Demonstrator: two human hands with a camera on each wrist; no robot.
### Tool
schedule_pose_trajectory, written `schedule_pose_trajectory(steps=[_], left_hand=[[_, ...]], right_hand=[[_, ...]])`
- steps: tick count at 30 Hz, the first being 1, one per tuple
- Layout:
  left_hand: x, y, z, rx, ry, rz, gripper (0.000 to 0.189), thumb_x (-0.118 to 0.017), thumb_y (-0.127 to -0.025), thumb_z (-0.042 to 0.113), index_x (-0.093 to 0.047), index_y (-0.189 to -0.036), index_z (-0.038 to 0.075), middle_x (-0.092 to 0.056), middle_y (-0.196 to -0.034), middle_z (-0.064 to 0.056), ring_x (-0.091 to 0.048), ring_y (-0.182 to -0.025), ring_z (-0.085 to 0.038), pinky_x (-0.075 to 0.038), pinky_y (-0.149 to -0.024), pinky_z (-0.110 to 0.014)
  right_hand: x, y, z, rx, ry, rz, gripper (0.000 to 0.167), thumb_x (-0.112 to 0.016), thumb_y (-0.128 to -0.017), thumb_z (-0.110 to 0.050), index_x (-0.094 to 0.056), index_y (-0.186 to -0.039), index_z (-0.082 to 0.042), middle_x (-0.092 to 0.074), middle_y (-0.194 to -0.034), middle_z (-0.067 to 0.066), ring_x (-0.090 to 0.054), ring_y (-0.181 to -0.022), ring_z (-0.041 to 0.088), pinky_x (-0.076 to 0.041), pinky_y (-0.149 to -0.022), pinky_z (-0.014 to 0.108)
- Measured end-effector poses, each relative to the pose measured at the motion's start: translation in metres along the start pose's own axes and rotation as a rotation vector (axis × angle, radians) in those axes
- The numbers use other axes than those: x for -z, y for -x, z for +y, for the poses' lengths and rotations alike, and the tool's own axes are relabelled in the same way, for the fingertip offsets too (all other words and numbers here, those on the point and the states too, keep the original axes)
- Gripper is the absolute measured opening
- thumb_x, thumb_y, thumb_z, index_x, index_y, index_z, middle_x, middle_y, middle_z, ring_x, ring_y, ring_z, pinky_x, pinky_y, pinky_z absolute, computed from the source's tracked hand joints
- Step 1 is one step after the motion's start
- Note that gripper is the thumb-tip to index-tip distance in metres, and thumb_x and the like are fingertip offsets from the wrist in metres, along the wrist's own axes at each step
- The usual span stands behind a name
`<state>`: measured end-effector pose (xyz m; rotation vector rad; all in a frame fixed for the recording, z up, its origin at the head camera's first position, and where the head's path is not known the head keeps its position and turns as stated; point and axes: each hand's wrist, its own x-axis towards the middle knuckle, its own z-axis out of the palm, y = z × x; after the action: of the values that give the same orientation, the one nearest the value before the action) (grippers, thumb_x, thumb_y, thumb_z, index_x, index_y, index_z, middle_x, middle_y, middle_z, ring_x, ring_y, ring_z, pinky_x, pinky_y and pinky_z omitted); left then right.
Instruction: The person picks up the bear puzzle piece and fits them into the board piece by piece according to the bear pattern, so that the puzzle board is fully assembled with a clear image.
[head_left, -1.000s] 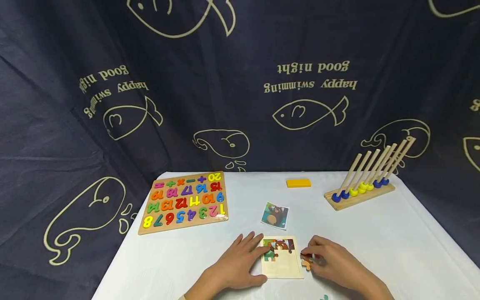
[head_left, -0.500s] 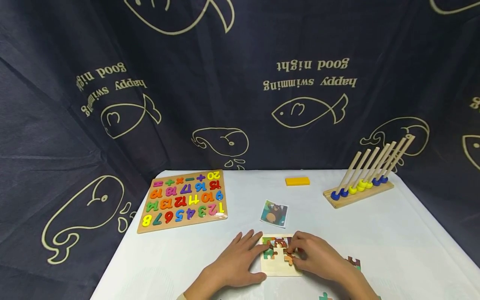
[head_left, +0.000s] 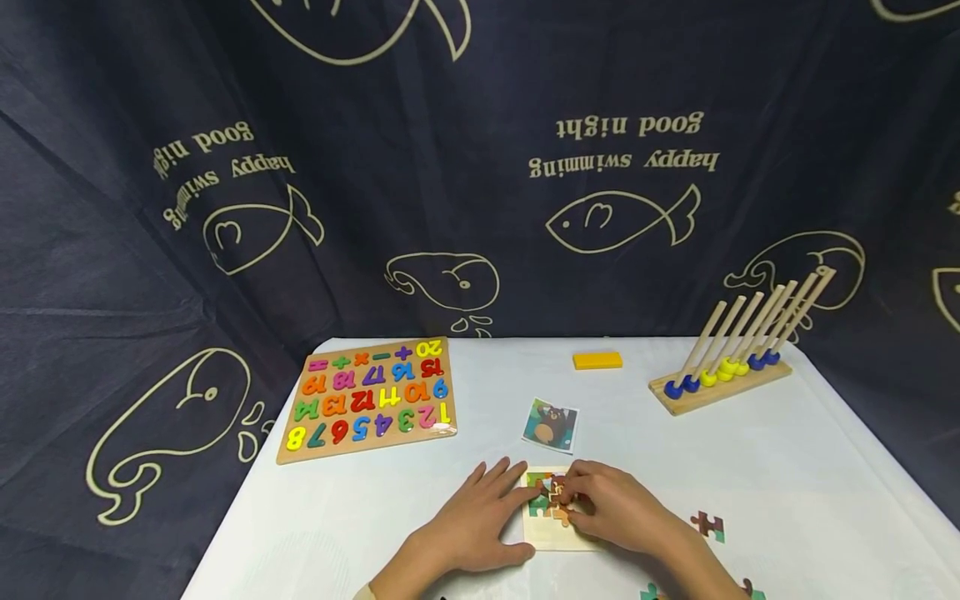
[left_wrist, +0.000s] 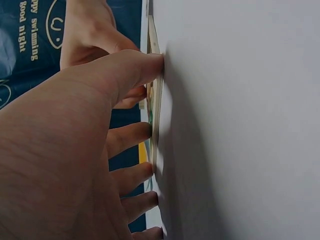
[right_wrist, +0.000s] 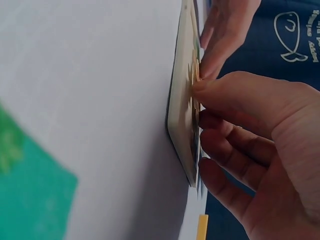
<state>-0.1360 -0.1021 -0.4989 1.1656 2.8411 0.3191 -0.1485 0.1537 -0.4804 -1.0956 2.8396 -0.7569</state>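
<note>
A small pale wooden puzzle board [head_left: 551, 540] lies on the white table, with several bear-picture pieces in its upper part. My left hand [head_left: 474, 527] rests along its left side, fingers spread and fairly straight, index finger over the green corner piece [head_left: 537, 505]. In the left wrist view the thumb [left_wrist: 150, 65] touches the board's edge. My right hand [head_left: 618, 510] pinches a brown and orange puzzle piece [head_left: 561, 517] over the board's middle, beside the green piece. The right thumb [right_wrist: 210, 92] presses at it in the right wrist view. Whether the piece lies flat is hidden by the fingers.
A bear picture card [head_left: 551, 426] lies just behind the board. Loose puzzle pieces [head_left: 707, 525] lie to the right and near the front edge. Farther back are a number board [head_left: 367, 400], a yellow block [head_left: 597, 360] and a bead rack [head_left: 720, 390] with upright pegs.
My right hand has carried the puzzle piece left from beside the board onto its middle, up to the left pieces. A loose piece at right came into view. The left hand stays put.
</note>
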Motion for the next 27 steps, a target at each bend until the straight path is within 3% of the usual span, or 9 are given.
schedule_pose_trajectory(steps=[10, 17, 27], left_hand=[[0.000, 0.000, 0.001, -0.011, 0.027, -0.015, 0.071, -0.052, -0.088, 0.063, -0.034, -0.149, 0.033, -0.025, -0.156, 0.005, -0.021, -0.142, -0.032, -0.021, -0.109, -0.058], [-0.001, -0.003, 0.006, -0.005, 0.020, -0.032, 0.064, -0.050, -0.089, 0.058, -0.025, -0.148, 0.048, -0.029, -0.155, 0.001, -0.020, -0.141, -0.036, -0.021, -0.106, -0.064], [-0.002, -0.004, 0.011, 0.024, -0.002, -0.011, 0.068, -0.054, -0.085, 0.055, -0.027, -0.147, 0.050, -0.029, -0.155, 0.000, -0.021, -0.141, -0.037, -0.021, -0.106, -0.064]], right_hand=[[-0.004, -0.003, -0.001, -0.004, 0.023, 0.013, 0.011, -0.077, -0.080, -0.020, -0.074, -0.088, -0.025, -0.057, -0.094, -0.017, -0.053, -0.081, 0.002, -0.049, -0.069, 0.028], [-0.002, -0.003, -0.001, -0.020, 0.058, 0.001, 0.010, -0.077, -0.081, -0.022, -0.075, -0.091, -0.025, -0.058, -0.096, -0.017, -0.055, -0.087, 0.003, -0.051, -0.072, 0.033], [-0.001, -0.001, 0.000, -0.008, 0.038, 0.009, 0.010, -0.076, -0.081, -0.019, -0.076, -0.090, -0.023, -0.057, -0.094, -0.017, -0.054, -0.084, 0.002, -0.050, -0.070, 0.031]])
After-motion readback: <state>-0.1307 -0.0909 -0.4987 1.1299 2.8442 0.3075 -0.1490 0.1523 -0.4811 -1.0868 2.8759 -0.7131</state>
